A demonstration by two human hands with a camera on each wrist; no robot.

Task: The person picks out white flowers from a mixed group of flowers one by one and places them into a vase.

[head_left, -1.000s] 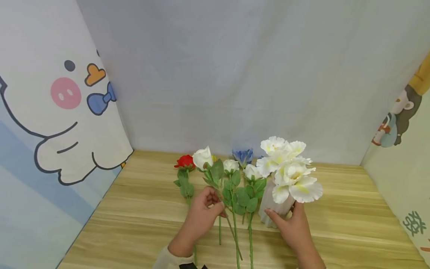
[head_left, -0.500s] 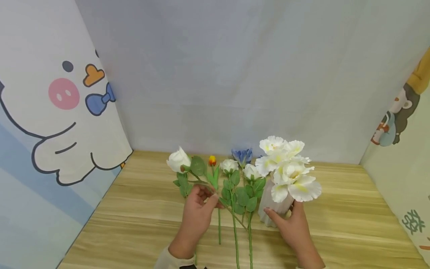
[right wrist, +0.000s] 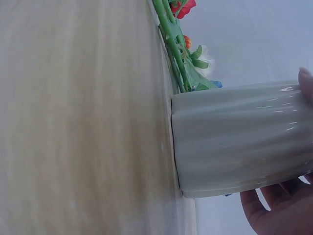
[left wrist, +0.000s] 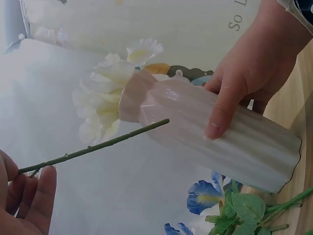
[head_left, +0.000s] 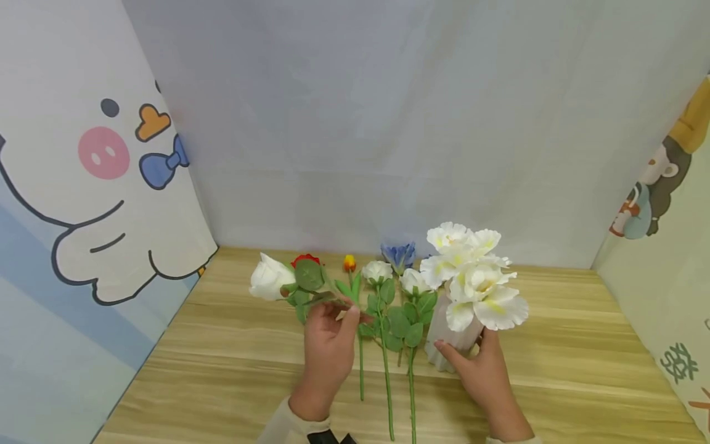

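Note:
In the head view my left hand [head_left: 327, 354] pinches the green stem of a white rose [head_left: 270, 277], whose bloom points left. The left wrist view shows the bare end of that stem [left wrist: 107, 143] pointing toward the pale ribbed vase [left wrist: 205, 127], overlapping it there. My right hand [head_left: 488, 379] grips the vase's side, thumb in front, most fingers behind it. Large white flowers with yellow centres [head_left: 485, 287] stand in the vase and cover its mouth in the head view. In the right wrist view, the vase base [right wrist: 186, 147] is right at the tabletop.
Left of the vase lie two more white roses, one a white rose [head_left: 413, 282] beside it, plus a blue flower [head_left: 398, 256], an orange-yellow tulip [head_left: 349, 263] and a partly hidden red rose [head_left: 307, 259]. A grey cloth [head_left: 355, 123] hangs behind the wooden table [head_left: 571, 357].
My left hand has turned the white rose, swinging its bloom left and lowering it, while the stem end has swung up to the right. The right hand stays on the vase.

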